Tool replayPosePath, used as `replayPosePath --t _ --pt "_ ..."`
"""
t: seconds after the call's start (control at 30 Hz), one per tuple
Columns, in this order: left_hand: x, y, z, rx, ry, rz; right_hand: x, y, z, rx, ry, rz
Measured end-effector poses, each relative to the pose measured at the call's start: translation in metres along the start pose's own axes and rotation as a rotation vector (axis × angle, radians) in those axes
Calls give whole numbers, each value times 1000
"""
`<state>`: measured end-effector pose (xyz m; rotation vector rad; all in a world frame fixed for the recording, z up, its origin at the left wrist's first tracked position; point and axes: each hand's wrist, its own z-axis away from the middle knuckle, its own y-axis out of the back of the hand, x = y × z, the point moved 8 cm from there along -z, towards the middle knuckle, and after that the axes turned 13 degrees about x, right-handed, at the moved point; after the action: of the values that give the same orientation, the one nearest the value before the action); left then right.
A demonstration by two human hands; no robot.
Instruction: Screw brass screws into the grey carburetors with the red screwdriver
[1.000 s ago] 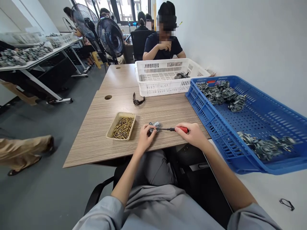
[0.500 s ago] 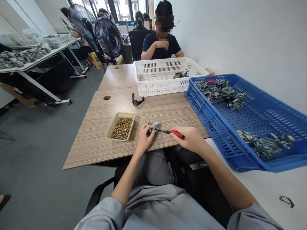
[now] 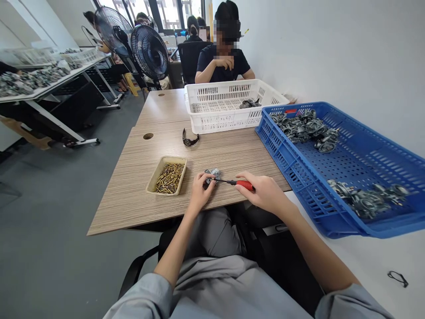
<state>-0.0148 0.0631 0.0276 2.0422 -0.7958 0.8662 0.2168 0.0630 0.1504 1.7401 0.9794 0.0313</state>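
My left hand point(image 3: 200, 190) pinches a small grey metal carburetor point(image 3: 215, 173) against the table, its fingertips partly covering it. My right hand point(image 3: 264, 189) holds a screwdriver point(image 3: 245, 184) by its red and black handle, thumb and forefinger around it. The dark shaft lies nearly level and points left. Its tip meets the carburetor beside my left fingertips; the exact contact is too small to see. Just left of my left hand stands a cream tray point(image 3: 149, 186) filled with small brass pieces point(image 3: 170, 178).
On the right, a blue crate point(image 3: 295, 170) holds several carburetors point(image 3: 308, 128). A white crate point(image 3: 222, 122) with a few dark parts stands at the back. A black wristwatch point(image 3: 190, 141) lies on the wooden table point(image 3: 129, 173). Across it sits a person point(image 3: 224, 66); two fans point(image 3: 150, 52) stand behind.
The fingers of my right hand have loosened and shifted slightly on the screwdriver handle. My left hand and the carburetor have stayed in place.
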Motion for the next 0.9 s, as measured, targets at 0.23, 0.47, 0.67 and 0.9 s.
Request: replayPosePath --t 0.23,0.47,0.67,0.9 --pt "1 1 0 3 7 18 -5 5 3 -60 -16 -64" --pt "1 1 -1 0 12 -10 0 5 1 -40 -48 -105" --pt "1 1 -1 4 4 -7 6 2 0 -19 -81 -36" --pt "2 2 0 20 -1 1 7 2 1 -22 -82 -71"
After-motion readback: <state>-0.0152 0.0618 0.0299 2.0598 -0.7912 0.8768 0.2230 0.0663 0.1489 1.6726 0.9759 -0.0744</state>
